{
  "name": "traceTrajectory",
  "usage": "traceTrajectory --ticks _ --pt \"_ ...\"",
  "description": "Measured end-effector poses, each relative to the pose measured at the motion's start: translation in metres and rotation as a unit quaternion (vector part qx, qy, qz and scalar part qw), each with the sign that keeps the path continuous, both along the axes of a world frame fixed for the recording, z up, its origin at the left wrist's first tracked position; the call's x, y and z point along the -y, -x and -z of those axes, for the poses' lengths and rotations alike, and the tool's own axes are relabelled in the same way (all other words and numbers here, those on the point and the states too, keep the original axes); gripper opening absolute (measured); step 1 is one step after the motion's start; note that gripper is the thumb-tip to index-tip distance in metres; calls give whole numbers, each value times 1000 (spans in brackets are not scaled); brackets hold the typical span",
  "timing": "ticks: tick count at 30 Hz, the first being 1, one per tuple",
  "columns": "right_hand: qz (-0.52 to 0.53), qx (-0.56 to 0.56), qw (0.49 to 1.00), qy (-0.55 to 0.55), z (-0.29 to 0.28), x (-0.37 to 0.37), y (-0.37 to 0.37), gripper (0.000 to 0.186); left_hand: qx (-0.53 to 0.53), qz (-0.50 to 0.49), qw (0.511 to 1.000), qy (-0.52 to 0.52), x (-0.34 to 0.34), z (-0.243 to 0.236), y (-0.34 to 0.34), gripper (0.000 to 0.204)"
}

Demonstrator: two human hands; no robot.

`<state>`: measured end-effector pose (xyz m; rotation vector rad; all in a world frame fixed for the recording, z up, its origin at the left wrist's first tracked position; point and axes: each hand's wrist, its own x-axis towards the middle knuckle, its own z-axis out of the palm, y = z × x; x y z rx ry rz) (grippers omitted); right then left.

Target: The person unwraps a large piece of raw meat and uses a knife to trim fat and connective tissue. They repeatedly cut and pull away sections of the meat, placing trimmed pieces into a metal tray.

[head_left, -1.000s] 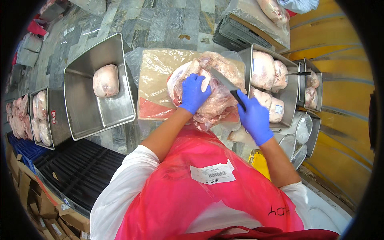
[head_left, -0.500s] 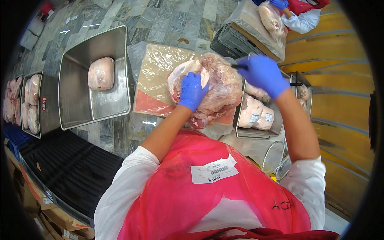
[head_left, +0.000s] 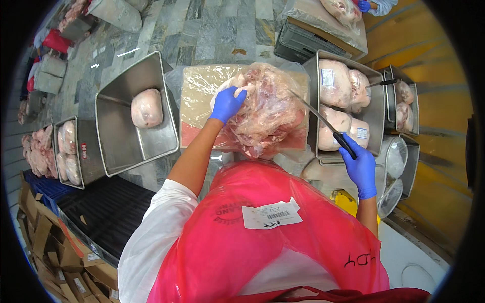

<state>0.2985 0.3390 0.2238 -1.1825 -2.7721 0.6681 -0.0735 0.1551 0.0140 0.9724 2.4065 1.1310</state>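
One large piece of raw meat (head_left: 270,111) lies on one plastic-covered board (head_left: 198,87) in front of me. My blue-gloved left hand (head_left: 227,105) grips its pale left edge; my right hand (head_left: 359,164), also gloved, is closed round the black handle of one long knife (head_left: 324,119), whose tip is over the meat's right side; I cannot tell whether it touches. The wide steel bin (head_left: 115,107) at left holds one rounded cut (head_left: 147,108). The steel bin (head_left: 375,113) at right holds four wrapped cuts (head_left: 333,85).
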Motion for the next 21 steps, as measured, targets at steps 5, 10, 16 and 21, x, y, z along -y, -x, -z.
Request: traceTrajectory --ticks 5,10,16,21 --pt "97 -129 984 78 50 6 -22 43 6 12 999 50 -3 -18 -5 41" --pt "176 -202 953 138 102 14 -37 40 -293 7 956 -19 -33 -47 -46 25" --pt "212 -125 959 139 192 7 -20 42 -138 50 987 70 -30 -41 -88 25" --pt "114 -172 975 76 299 0 11 42 -222 50 971 71 7 -28 -93 27"
